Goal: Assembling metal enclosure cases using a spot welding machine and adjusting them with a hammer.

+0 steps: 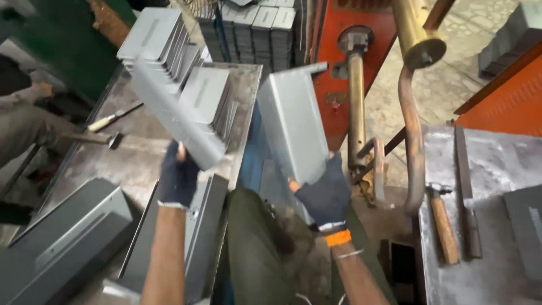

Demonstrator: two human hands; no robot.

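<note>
1. The left hand (pixel 178 179) wears a dark navy fabric glove with cut-off fingers, so the fingertips show bare; a pale, whitish edge runs around its cuff at the wrist.
2. The right hand (pixel 324 194) wears a matching dark navy fingerless glove with a light trim at the cuff.
3. An orange band circles the right wrist just below the glove, and a thin silvery bangle sits further down the forearm.
4. Both forearms are bare, without sleeves.
5. The legs are covered by dark olive-green trousers.
</note>
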